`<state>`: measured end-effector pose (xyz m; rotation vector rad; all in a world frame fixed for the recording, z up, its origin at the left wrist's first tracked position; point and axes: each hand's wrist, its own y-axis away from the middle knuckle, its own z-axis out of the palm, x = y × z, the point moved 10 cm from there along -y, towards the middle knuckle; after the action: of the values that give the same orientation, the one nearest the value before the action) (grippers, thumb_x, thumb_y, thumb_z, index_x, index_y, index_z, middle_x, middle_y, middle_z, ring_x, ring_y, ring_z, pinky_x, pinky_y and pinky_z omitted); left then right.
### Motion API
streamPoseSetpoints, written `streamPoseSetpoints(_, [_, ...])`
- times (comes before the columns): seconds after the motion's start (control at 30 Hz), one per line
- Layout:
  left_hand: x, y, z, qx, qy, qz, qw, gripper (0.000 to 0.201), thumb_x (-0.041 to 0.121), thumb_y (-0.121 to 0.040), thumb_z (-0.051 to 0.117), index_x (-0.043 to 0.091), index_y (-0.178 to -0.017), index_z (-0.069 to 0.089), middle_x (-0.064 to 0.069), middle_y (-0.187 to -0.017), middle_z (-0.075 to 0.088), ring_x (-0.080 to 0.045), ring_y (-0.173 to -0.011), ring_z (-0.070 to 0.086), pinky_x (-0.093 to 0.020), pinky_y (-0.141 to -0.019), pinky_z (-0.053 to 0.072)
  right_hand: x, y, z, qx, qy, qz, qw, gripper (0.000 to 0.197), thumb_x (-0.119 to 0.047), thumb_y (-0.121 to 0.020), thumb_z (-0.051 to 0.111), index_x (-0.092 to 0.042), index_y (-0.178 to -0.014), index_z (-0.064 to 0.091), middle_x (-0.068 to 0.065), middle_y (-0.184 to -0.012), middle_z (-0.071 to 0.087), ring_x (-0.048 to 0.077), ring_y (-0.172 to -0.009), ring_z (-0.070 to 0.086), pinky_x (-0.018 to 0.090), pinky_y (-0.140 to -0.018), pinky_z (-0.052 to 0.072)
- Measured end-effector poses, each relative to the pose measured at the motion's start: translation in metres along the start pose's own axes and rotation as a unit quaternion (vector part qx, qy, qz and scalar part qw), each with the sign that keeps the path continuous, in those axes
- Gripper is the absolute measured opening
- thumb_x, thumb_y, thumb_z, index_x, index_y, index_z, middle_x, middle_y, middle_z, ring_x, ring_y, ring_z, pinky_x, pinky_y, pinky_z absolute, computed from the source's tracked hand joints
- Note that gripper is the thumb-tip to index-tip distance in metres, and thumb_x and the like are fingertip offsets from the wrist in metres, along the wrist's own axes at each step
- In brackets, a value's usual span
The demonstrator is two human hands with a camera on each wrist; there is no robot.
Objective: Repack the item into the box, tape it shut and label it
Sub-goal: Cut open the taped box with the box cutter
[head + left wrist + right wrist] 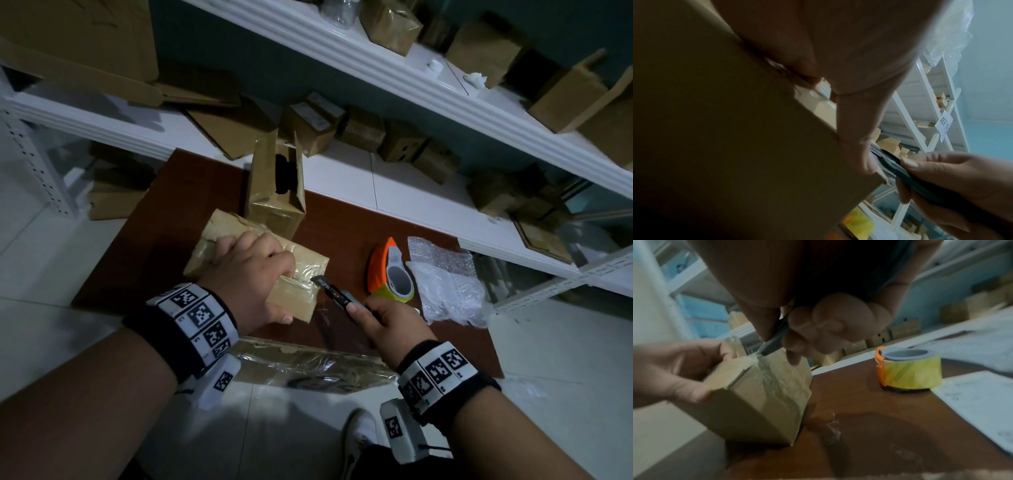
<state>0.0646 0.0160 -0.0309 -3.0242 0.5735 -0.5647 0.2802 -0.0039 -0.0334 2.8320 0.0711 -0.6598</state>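
A taped brown cardboard box (301, 263) (725, 138) (760, 391) lies on the dark red table (164, 219). My left hand (251, 274) (674, 369) grips it from above, fingers over the top and thumb on its near side. My right hand (383, 323) (824, 331) grips a dark utility knife (334, 293) (906, 170) (774, 342). The knife's tip touches the tape at the box's top edge, close to my left fingers. A tape roll in an orange dispenser (394, 274) (908, 369) sits to the right of the box.
An open cardboard box (275, 185) stands behind the held one. Bubble wrap (445, 281) lies at the table's right. A flat plastic-covered carton (308, 366) lies at the near edge. White shelves (394, 65) with several boxes stand behind.
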Motion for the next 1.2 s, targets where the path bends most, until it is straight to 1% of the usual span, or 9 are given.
streamPoseSetpoints(0.1, [-0.001, -0.001, 0.002, -0.002, 0.003, 0.007, 1.0, 0.061, 0.074, -0.055, 0.073, 0.044, -0.104, 0.051, 0.022, -0.109, 0.037, -0.009, -0.11, 0.034, -0.034, -0.096, 0.022, -0.004, -0.003, -0.001, -0.015, 0.038, -0.009, 0.999, 0.042, -0.054, -0.096, 0.051, -0.021, -0.07, 0.053, 0.003, -0.063, 0.058, 0.021, -0.066, 0.061, 0.039, -0.067, 0.05])
streamPoseSetpoints(0.23, [-0.003, -0.003, 0.003, -0.006, 0.012, 0.011, 1.0, 0.062, 0.076, -0.054, 0.072, 0.045, -0.104, 0.051, 0.024, -0.109, 0.037, -0.009, -0.11, 0.034, -0.034, -0.094, 0.022, -0.007, -0.007, -0.006, -0.007, 0.093, -0.029, 0.995, 0.045, -0.059, -0.094, 0.048, -0.022, -0.069, 0.052, -0.002, -0.057, 0.052, 0.018, -0.059, 0.056, 0.04, -0.062, 0.049])
streamPoseSetpoints(0.5, [-0.004, -0.004, 0.005, -0.012, 0.02, 0.008, 1.0, 0.062, 0.074, -0.055, 0.073, 0.045, -0.104, 0.05, 0.021, -0.11, 0.038, -0.011, -0.11, 0.035, -0.036, -0.097, 0.027, -0.014, -0.013, 0.001, -0.054, 0.138, -0.042, 0.988, 0.043, -0.06, -0.096, 0.043, -0.027, -0.069, 0.045, -0.001, -0.066, 0.056, 0.021, -0.066, 0.058, 0.037, -0.064, 0.049])
streamPoseSetpoints(0.63, [-0.004, -0.004, 0.004, -0.018, 0.025, 0.009, 0.999, 0.062, 0.074, -0.057, 0.074, 0.043, -0.106, 0.051, 0.02, -0.111, 0.039, -0.01, -0.111, 0.035, -0.036, -0.098, 0.026, -0.013, -0.013, -0.009, -0.094, 0.174, -0.043, 0.979, 0.042, -0.057, -0.098, 0.043, -0.028, -0.067, 0.042, -0.003, -0.062, 0.05, 0.011, -0.059, 0.05, 0.032, -0.058, 0.041])
streamPoseSetpoints(0.7, [-0.003, -0.004, 0.004, -0.021, 0.024, 0.007, 0.999, 0.062, 0.074, -0.057, 0.074, 0.043, -0.107, 0.051, 0.02, -0.111, 0.038, -0.01, -0.111, 0.034, -0.037, -0.099, 0.026, -0.013, -0.012, -0.014, -0.107, 0.182, -0.041, 0.977, 0.042, -0.056, -0.098, 0.044, -0.029, -0.066, 0.041, -0.004, -0.061, 0.049, 0.01, -0.058, 0.049, 0.033, -0.058, 0.04])
streamPoseSetpoints(0.83, [-0.004, -0.005, 0.005, -0.026, 0.025, 0.002, 0.999, 0.061, 0.073, -0.057, 0.075, 0.045, -0.105, 0.05, 0.02, -0.112, 0.038, -0.01, -0.111, 0.033, -0.036, -0.099, 0.025, -0.02, -0.017, -0.01, -0.112, 0.178, -0.043, 0.977, 0.043, -0.055, -0.098, 0.045, -0.026, -0.067, 0.045, -0.005, -0.062, 0.05, 0.011, -0.059, 0.05, 0.031, -0.059, 0.039])
streamPoseSetpoints(1.0, [-0.003, -0.007, 0.003, -0.02, 0.044, -0.003, 0.999, 0.054, 0.07, -0.059, 0.075, 0.049, -0.091, 0.038, 0.022, -0.106, 0.038, -0.008, -0.109, 0.033, -0.035, -0.098, 0.024, -0.028, -0.013, 0.018, -0.14, 0.168, -0.056, 0.974, 0.044, -0.059, -0.096, 0.046, -0.028, -0.064, 0.045, -0.003, -0.065, 0.055, 0.021, -0.07, 0.058, 0.032, -0.068, 0.049])
streamPoseSetpoints(1.1, [-0.006, -0.008, 0.003, -0.017, 0.05, -0.013, 0.999, 0.057, 0.071, -0.057, 0.076, 0.047, -0.091, 0.037, 0.02, -0.109, 0.04, -0.01, -0.11, 0.034, -0.035, -0.098, 0.026, -0.021, -0.007, 0.022, -0.146, 0.152, -0.05, 0.976, 0.043, -0.058, -0.097, 0.046, -0.029, -0.066, 0.046, -0.002, -0.07, 0.059, 0.02, -0.072, 0.059, 0.033, -0.071, 0.049])
streamPoseSetpoints(1.2, [-0.008, -0.011, 0.001, -0.009, 0.054, -0.023, 0.998, 0.06, 0.069, -0.054, 0.079, 0.044, -0.094, 0.042, 0.016, -0.115, 0.045, -0.012, -0.115, 0.038, -0.037, -0.101, 0.027, -0.005, 0.0, 0.015, -0.133, 0.116, -0.041, 0.983, 0.043, -0.056, -0.097, 0.048, -0.023, -0.069, 0.052, 0.001, -0.072, 0.06, 0.02, -0.075, 0.06, 0.034, -0.073, 0.048])
